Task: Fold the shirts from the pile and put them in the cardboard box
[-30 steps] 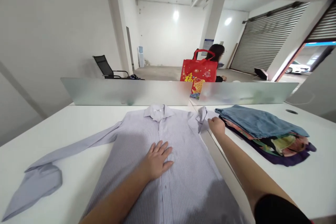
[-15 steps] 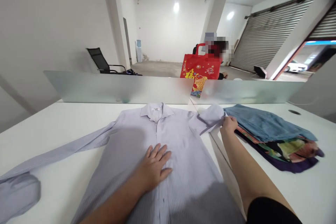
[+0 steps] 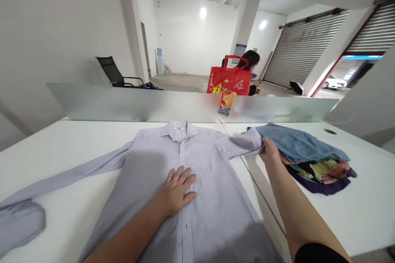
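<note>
A pale lilac striped shirt (image 3: 200, 213) lies face up and buttoned on the white table (image 3: 77, 209), collar toward the far divider. My left hand (image 3: 177, 189) rests flat on the shirt's chest with fingers spread. My right hand (image 3: 269, 151) is closed on the end of the shirt's right sleeve (image 3: 243, 141), held out toward a pile of clothes. The shirt's other sleeve (image 3: 61, 178) stretches across the table to the left, its cuff folded near the left edge.
A stack of folded clothes (image 3: 308, 158), blue denim on top, sits on the table's right half. A frosted divider (image 3: 138, 104) runs along the far edge. Behind it stand a red bag (image 3: 230, 82), a seated person (image 3: 251, 70) and a black chair (image 3: 111, 72).
My right hand has pulled the crumpled right sleeve outward to the right, straightening it. My left hand has stayed flat on the shirt. The view has shifted a little.
</note>
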Motion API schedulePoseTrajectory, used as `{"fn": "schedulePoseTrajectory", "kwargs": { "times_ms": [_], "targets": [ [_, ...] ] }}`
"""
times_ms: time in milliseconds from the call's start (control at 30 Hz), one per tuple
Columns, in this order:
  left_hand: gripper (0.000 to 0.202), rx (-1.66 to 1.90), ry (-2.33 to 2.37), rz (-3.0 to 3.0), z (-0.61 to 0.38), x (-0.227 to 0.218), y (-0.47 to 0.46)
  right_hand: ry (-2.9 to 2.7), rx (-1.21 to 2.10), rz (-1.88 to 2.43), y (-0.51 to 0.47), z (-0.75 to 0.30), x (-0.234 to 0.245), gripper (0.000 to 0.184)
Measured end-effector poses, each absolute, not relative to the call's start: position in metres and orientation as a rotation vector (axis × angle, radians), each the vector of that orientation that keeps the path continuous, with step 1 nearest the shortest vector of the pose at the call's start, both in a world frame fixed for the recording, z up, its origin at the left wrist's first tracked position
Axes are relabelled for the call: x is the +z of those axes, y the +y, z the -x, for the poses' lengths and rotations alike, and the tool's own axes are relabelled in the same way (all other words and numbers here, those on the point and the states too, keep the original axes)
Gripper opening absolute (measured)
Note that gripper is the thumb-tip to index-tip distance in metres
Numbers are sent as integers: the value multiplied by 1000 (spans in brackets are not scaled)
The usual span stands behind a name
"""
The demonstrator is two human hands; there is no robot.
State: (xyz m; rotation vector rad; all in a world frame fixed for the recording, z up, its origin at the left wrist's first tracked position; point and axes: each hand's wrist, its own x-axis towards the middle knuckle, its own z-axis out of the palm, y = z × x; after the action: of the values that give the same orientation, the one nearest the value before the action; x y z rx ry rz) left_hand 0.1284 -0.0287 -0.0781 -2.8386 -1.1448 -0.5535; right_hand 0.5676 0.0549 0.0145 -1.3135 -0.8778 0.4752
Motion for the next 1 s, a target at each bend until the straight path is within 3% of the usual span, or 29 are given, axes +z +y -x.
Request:
{"fn": "schedulePoseTrajectory", "kwargs": {
  "times_ms": [133, 233, 333, 433, 633, 800, 1000],
  "targets": [
    [58, -585, -1162, 2821, -130, -76, -30, -1073, 202, 1327, 69, -537, 35, 29],
    [57, -599, -1199, 2829, -131, -74, -31, -1374, 175, 1316, 80, -487, 30, 18],
    [57, -628, -1223, 2851, -130, -71, -31, -2032, 130, 1254, 82, -437, 9, 6],
    [58, -628, -1214, 2884, -129, -68, -32, -2545, -76, 1194, 75, -418, -13, 17],
    [52, -844, -1309, 2891, -128, -62, -26, -2384, -306, 1425, 54, -443, -29, 46],
    [40, -1380, -1767, 2417, -103, -37, 37, -2246, -418, 1521, 41, -448, -51, 44],
    [46, -1337, -2150, 2305, -83, -10, 133, -2116, -478, 1459, 42, -448, -70, 44]
  ]
}}
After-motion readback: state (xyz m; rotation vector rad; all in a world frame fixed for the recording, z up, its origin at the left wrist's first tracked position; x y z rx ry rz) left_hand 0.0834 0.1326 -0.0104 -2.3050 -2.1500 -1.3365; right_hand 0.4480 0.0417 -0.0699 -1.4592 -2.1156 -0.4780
